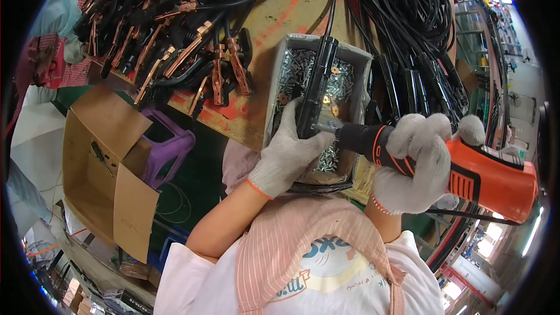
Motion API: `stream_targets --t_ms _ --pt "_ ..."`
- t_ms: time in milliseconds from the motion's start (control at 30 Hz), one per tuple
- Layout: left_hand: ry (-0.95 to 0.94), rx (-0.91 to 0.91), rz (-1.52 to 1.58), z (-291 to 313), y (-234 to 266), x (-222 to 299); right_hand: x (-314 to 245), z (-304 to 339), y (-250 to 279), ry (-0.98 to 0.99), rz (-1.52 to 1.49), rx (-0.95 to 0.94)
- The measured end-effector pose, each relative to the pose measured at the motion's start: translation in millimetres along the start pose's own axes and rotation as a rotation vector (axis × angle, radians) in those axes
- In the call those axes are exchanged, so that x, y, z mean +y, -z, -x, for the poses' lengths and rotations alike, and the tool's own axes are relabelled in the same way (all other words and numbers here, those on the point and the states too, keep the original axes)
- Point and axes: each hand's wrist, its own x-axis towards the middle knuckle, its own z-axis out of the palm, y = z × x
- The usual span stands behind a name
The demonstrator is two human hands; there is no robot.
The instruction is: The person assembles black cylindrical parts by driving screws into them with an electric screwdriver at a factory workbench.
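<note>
My left hand point(290, 156), in a grey-white knitted glove, is closed around the lower end of a black tubular handle point(318, 84) with a black cable leaving its far end. In my gloved right hand point(417, 160) is an orange and black electric screwdriver point(490, 178), gripped by its body and pointing left. Its tip meets the handle's side near my left thumb; the exact contact is too small to make out. Beneath both lies a grey-lined box point(366, 81) holding many small silver screws point(300, 64) and a few copper-coloured pieces point(334, 109).
Black clamp-like holders with copper jaws point(219, 76) are heaped on the worn red-and-yellow table point(265, 35) at far left. Black cables point(402, 11) with black handles point(414, 90) pile up at far right. An open cardboard box point(87, 140) and a purple stool point(175, 151) stand left.
</note>
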Motion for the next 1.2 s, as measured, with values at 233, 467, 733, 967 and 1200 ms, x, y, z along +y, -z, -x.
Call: stream_targets --t_ms 233,467,733,967,1200 --pt "0.028 0.017 -0.088 2.7 0.9 6.6 3.7 -0.8 -9.6 0.050 -0.012 0.082" --pt "-0.004 -0.037 -0.069 7.0 -11.0 7.4 -9.7 -4.8 13.0 -0.076 0.357 0.080" --pt "-0.093 -0.020 -0.171 35.4 -54.8 12.7 -69.2 30.0 92.1 0.200 -0.160 0.432" --pt "-0.005 -0.287 -0.244 8.4 -191.4 16.0 -99.8 57.1 153.5 0.404 0.011 0.598" --pt "-0.091 -0.485 -0.906 -6.6 -161.5 -18.7 -119.9 78.3 174.2 0.201 0.038 0.434"
